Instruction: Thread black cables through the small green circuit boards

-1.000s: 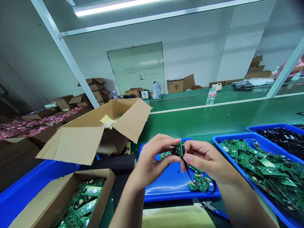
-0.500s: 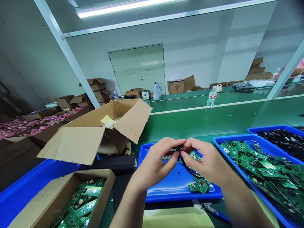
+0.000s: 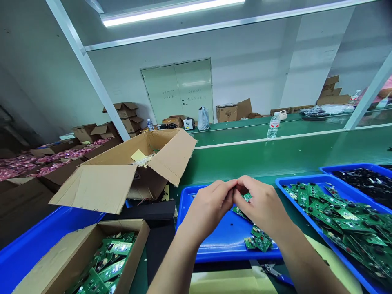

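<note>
My left hand point(image 3: 210, 206) and my right hand point(image 3: 259, 204) meet above a blue tray point(image 3: 217, 243), fingertips pinched together and touching. Whatever they pinch is hidden behind the fingers; a small black part with a black cord showed there a moment ago. Beneath my right hand, a few green circuit boards point(image 3: 261, 241) lie in the tray's right side, and more show between the hands. A pair of cutters or pliers with blue handles point(image 3: 277, 275) lies near my right forearm, partly hidden by it.
At right, one blue tray point(image 3: 283, 182) is heaped with circuit boards; another point(image 3: 329, 168) holds black parts. A cardboard box point(image 3: 143, 226) of boards stands front left. Behind it, a large open carton point(image 3: 167, 179) spreads its flaps. A water bottle point(image 3: 273, 126) stands on the ledge.
My hands have turned and closed further together, so the black part and its cord no longer show between the fingers. The trays and boxes stay as they were.
</note>
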Motion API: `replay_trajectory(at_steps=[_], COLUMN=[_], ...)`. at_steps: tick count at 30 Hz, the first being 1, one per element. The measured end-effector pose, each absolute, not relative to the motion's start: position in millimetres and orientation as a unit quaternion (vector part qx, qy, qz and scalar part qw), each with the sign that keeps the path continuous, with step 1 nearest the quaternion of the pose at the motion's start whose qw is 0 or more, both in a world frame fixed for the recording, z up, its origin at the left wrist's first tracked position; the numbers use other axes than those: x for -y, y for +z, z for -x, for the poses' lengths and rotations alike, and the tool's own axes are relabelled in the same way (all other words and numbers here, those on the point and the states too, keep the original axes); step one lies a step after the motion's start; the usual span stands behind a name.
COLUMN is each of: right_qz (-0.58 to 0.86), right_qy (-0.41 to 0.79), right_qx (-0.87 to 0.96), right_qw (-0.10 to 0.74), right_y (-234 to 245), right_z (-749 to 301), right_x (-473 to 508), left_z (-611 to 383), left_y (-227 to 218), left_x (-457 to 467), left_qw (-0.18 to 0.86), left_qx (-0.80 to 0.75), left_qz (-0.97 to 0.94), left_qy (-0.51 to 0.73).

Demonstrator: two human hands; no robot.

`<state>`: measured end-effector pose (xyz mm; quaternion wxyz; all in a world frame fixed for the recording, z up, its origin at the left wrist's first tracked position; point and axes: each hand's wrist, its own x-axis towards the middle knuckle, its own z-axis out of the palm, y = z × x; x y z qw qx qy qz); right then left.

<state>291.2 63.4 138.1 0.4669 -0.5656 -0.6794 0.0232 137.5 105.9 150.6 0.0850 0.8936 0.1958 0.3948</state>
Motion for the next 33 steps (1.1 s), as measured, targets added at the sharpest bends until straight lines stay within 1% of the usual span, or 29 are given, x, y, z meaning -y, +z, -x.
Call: replay_trajectory(at_steps=[4,9,11,13,14,15,17,18,20,24,27,30,33], right_qz=[0.609,0.62,0.64,0.685,0.706,0.701,0.673,0.642,0.601,0.518,0.47,0.459,0.45], right_qy=[0.022,0.024,0.008,-0.021,-0.019,0.008,0.042,0.086,0.154,0.245,0.318,0.346,0.347], right_qx=[0.669,0.663,0.635,0.55,0.487,0.447,0.433,0.424,0.438,0.557,0.597,0.588,0.577], right_qw=[0.426,0.419,0.433,0.478,0.514,0.557,0.597,0.633,0.651,0.602,0.567,0.57,0.587], right_y=[138.4,135.5,135.2,136.6,137.9,139.3,142.6,144.2,146.3,144.9,141.8,138.8,136.6], right_z=[-294.4,-291.9,-304.0,-330.3,-347.1,-364.6,-393.7,-402.1,-402.0,-346.9,-300.2,-279.7,-279.0], right_x=[-62.8,-68.5,-74.5,-78.5,-78.5,-76.7,-68.2,-62.5,-51.3,-41.4,-44.6,-52.6,-61.5], left_z=[-141.7,-147.2,-143.8,-133.6,-126.2,-117.9,-101.8,-95.6,-89.4,-102.3,-119.3,-130.1,-134.9], left_y=[148.6,147.2,149.5,154.9,158.4,162.1,168.8,171.2,173.4,169.7,163.2,158.3,156.9], left_x=[-104.4,-103.2,-103.0,-102.9,-103.0,-103.1,-103.1,-103.0,-102.4,-100.8,-102.7,-107.3,-110.3], left_qw=[0.072,0.074,0.064,0.061,0.067,0.079,0.109,0.122,0.159,0.232,0.234,0.228,0.235], left_qx=[-0.215,-0.233,-0.23,-0.222,-0.22,-0.22,-0.233,-0.241,-0.25,-0.219,-0.213,-0.235,-0.244], left_qz=[-0.903,-0.906,-0.9,-0.881,-0.865,-0.844,-0.788,-0.757,-0.716,-0.721,-0.729,-0.722,-0.724], left_qy=[0.366,0.347,0.365,0.413,0.447,0.483,0.559,0.595,0.632,0.615,0.607,0.609,0.601])
